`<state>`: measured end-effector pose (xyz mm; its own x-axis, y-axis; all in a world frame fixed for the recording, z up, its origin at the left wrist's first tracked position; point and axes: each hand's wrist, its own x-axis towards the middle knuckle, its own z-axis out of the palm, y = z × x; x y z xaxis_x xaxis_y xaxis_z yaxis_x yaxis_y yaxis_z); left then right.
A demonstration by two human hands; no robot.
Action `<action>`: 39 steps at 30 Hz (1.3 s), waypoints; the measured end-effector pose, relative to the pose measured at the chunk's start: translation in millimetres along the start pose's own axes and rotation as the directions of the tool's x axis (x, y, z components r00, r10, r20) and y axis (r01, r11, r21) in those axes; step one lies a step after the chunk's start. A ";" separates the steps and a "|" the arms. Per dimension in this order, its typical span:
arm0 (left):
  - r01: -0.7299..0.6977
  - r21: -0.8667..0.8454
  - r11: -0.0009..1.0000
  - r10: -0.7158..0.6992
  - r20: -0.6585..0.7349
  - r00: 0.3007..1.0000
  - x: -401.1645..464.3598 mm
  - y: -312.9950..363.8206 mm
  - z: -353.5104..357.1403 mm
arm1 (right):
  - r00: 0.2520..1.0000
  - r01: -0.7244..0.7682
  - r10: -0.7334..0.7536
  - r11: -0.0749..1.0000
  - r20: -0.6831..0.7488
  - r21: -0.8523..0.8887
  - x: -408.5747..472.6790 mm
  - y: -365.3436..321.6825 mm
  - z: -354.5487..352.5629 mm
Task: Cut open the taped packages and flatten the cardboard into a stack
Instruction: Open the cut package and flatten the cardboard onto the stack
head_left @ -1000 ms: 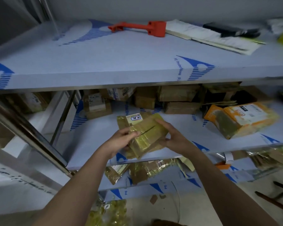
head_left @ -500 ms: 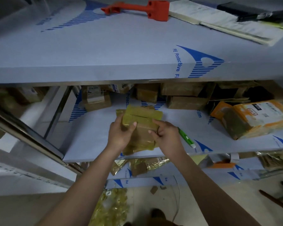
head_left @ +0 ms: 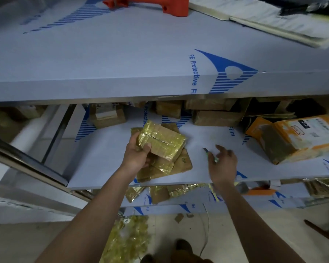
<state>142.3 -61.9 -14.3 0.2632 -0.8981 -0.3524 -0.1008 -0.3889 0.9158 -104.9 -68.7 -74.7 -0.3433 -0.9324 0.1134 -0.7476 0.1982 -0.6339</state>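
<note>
Your left hand [head_left: 136, 154] grips a small taped package [head_left: 162, 142] by its left end, thumb on the near face and fingers curled beneath. The package is wrapped in shiny yellow tape, with a dark slit running along its top face. It is tilted, lifted just above flattened cardboard pieces [head_left: 171, 166] that lie on the middle shelf [head_left: 106, 162].

At three o'clock from the package, your right hand [head_left: 223, 162] hangs released, fingers spread and loosely bent, holding nothing. Just beside its fingertips lies a thin green tool [head_left: 211, 155]; motion blur hides detail, so it may be a cutter or a pen, and contact cannot be told.

Farther out at three o'clock sits a large orange-and-white parcel [head_left: 294, 138]. At twelve o'clock, brown boxes [head_left: 217, 116] line the back of the shelf. On the upper shelf [head_left: 122, 59], at twelve o'clock, rests a red tool [head_left: 160, 4]. At six o'clock, crumpled yellow tape scraps [head_left: 127, 238] lie on the floor.
</note>
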 end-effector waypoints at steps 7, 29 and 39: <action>0.039 0.056 0.998 -0.039 -0.011 0.999 3.4 4.1 4.2 | 0.981 -0.058 0.102 0.967 0.167 -0.248 14.6 37.1 6.1; -0.099 -0.088 0.991 0.104 0.063 0.993 -28.5 22.8 28.1 | 0.968 0.176 -0.234 0.884 0.086 0.434 -50.7 -59.6 -37.5; 0.024 0.008 1.000 -0.025 0.214 0.977 -38.4 8.7 58.9 | 0.976 0.097 -0.149 0.950 0.158 0.297 -31.7 -28.5 -32.5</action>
<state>74.8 -42.9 -4.1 0.0546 -0.9112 -0.4083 -0.1025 -0.4119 0.9054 -91.2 -34.9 -35.4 -0.1341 -0.9874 0.0843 -0.5745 0.0082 -0.8185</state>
